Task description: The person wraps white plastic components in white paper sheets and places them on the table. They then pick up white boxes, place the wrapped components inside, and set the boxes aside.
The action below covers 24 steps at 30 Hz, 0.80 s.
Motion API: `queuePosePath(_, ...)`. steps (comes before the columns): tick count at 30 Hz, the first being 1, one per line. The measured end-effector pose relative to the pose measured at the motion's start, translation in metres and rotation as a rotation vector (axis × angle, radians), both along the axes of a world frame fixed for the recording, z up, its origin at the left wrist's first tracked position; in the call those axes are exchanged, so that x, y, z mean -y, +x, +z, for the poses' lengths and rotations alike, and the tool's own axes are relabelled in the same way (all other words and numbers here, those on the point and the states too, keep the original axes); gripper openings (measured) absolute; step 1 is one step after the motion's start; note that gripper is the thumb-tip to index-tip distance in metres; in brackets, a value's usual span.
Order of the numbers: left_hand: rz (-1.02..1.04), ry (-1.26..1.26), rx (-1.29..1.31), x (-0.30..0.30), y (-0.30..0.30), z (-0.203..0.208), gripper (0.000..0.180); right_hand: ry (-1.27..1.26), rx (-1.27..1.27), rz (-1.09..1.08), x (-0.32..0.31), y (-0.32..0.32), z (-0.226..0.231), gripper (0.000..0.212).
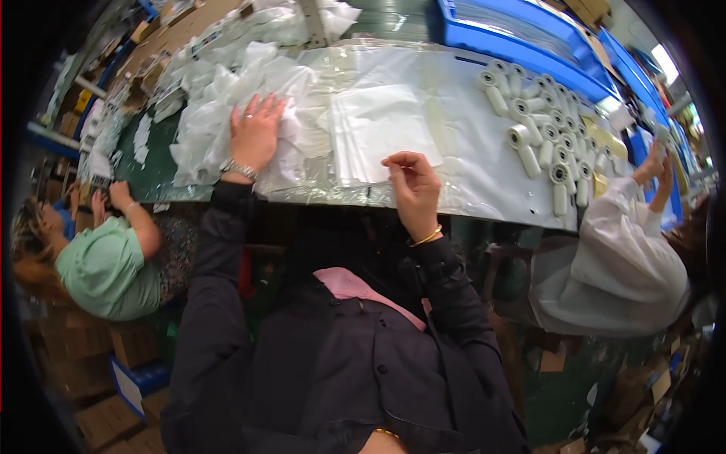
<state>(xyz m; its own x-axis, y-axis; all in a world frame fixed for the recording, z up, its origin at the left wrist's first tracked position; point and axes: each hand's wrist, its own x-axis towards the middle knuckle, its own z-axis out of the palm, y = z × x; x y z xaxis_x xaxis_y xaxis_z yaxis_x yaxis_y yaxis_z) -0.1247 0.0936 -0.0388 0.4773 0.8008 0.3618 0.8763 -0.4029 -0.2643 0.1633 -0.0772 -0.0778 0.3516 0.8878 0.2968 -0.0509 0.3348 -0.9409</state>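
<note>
My left hand (259,135) lies with fingers spread on a heap of thin white plastic wrapping (208,113), which may cover things I cannot see. Beside it is a loose stack of flat white sheets or bags (382,125), slightly fanned at its left edge. At the stack's near right edge, my right hand (416,193) has thumb and forefinger pinched together. Whatever may be between those fingertips is too small to make out.
White devices with round ends and handles (560,144) stand and lie grouped on the table's right. Behind them is a blue bin (514,30). Co-workers sit left, in a green top (106,265), and right, in a white garment (624,265). Cardboard boxes (106,420) are at lower left.
</note>
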Motion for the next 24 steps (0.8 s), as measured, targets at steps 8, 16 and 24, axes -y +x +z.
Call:
queuePosePath(8,-0.435,-0.091,0.760,0.085,0.108,-0.007,0.036,0.032,-0.181,-0.023,-0.006,0.029,0.015,0.025)
queuePosePath(16,-0.589,-0.071,0.783,0.110,0.121,-0.018,0.040,-0.240,-0.209,-0.482,-0.018,0.156,0.031,0.069)
queuePosePath(24,-0.525,-0.125,0.795,0.125,0.121,-0.032,0.043,-0.555,0.159,-0.366,-0.013,0.240,0.018,0.079)
